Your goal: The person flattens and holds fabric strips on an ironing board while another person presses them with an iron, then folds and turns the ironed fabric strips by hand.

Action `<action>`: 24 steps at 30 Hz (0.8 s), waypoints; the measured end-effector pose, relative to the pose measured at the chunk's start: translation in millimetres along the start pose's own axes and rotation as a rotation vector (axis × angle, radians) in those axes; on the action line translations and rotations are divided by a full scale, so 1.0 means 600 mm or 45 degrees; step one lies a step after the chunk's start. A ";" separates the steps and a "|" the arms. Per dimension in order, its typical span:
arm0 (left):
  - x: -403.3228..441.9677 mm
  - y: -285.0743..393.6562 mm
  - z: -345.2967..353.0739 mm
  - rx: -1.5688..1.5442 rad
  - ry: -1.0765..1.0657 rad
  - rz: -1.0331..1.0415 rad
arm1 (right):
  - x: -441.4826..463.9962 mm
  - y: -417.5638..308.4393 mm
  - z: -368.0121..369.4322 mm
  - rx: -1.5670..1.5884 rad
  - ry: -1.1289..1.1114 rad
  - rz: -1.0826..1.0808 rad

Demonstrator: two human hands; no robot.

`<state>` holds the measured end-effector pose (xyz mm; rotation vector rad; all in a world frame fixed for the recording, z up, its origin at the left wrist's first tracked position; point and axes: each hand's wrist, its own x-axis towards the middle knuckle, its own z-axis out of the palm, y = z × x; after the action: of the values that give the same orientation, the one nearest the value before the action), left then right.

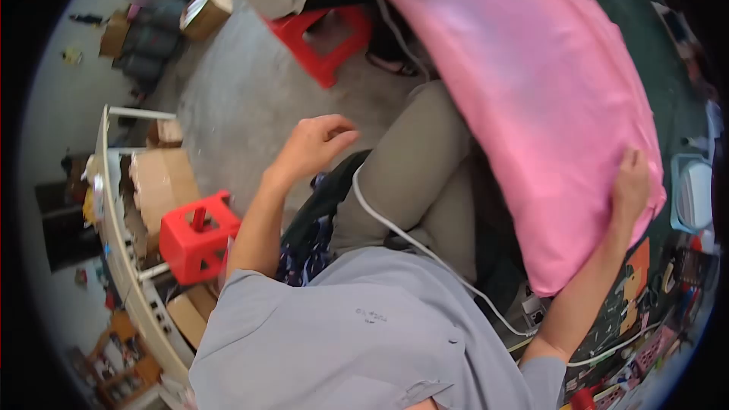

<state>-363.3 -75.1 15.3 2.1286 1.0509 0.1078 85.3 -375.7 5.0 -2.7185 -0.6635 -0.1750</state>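
Note:
A large pink cloth (524, 99) covers a long stretch of the work surface on my right and hangs over its near edge. My right hand (632, 182) is at the cloth's far right side, fingers bent and bunched against the fabric, seemingly gripping a bit of it. My left hand (319, 144) hovers in the air beside my knee. Its fingers are loosely curled, with a gap to the thumb, and nothing shows in it. A white cord (410, 239) crosses over my lap.
A red stool (199, 235) stands at left by a pale shelf frame (114, 205) with cardboard boxes (163, 182). Another red stool (326, 38) is ahead, where a person's foot (391, 63) shows. A light blue tray (692, 193) and tools lie at right.

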 end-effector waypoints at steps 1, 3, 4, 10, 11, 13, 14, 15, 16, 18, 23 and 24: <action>-0.031 -0.052 -0.011 0.163 -0.093 -0.170 | -0.001 0.007 0.001 -0.060 -0.055 -0.013; -0.087 -0.122 -0.029 0.298 -0.282 -0.302 | -0.004 0.004 0.006 0.057 -0.074 -0.029; -0.111 -0.140 -0.030 0.241 -0.377 -0.472 | 0.001 0.008 0.008 0.022 -0.098 -0.043; -0.205 -0.164 0.002 -0.136 -0.645 -1.074 | 0.010 0.009 0.011 0.019 -0.095 -0.070; -0.215 -0.165 0.013 -0.142 -0.634 -1.088 | 0.011 0.007 0.009 0.015 -0.104 -0.061; -0.231 -0.177 0.040 0.045 -0.687 -1.202 | 0.012 0.002 0.007 -0.006 -0.115 -0.033; -0.239 -0.184 0.050 0.039 -0.687 -1.207 | 0.012 0.001 0.009 -0.007 -0.119 -0.039; -0.244 -0.191 0.062 0.074 -0.659 -1.195 | 0.014 0.001 0.010 -0.004 -0.112 -0.047; -0.249 -0.199 0.073 0.111 -0.630 -1.180 | 0.014 0.001 0.012 0.001 -0.105 -0.052; -0.258 -0.215 0.095 0.188 -0.579 -1.149 | 0.014 0.003 0.013 0.007 -0.091 -0.057; -0.263 -0.257 0.144 0.312 -0.218 -0.862 | 0.014 0.002 0.010 0.000 -0.107 -0.070; -0.253 -0.251 0.139 0.315 -0.219 -0.854 | 0.012 0.002 0.009 -0.001 -0.101 -0.062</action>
<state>-530.2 -174.1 -107.5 1.8345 1.6724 -0.5390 92.4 -371.8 1.1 -2.7232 -0.7529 -0.0796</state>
